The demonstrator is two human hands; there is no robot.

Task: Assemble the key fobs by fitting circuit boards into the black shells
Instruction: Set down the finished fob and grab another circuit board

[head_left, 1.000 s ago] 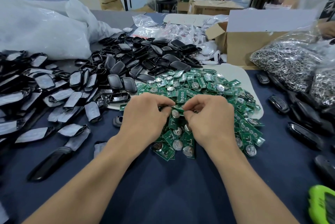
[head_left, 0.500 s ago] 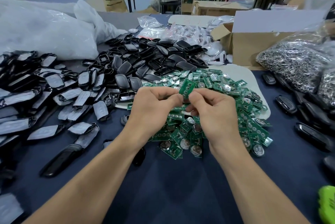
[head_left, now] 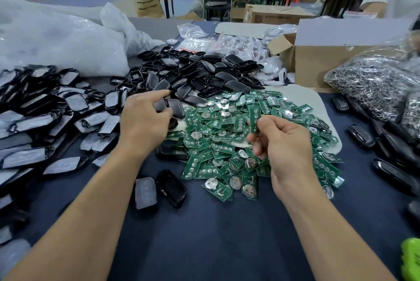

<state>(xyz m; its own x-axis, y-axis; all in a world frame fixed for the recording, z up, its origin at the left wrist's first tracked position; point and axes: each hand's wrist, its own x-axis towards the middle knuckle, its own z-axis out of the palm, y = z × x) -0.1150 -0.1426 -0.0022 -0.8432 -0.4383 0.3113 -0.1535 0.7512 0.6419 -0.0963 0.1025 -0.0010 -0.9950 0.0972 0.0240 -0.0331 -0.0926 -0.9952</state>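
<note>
Your right hand [head_left: 286, 144] pinches a thin, likely fragile board [head_left: 254, 114] by its near end; keep to edges. Your left hand [head_left: 145, 121] grips a shell [head_left: 175, 106].

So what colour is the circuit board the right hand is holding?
The circuit board is green with pale round contacts; head view.

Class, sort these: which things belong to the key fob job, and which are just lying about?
Job: board, held by right hand; shell, gripped by left hand; board pile; shell pile.
Lying about: cardboard box; bag of rings; plastic bag.
</note>
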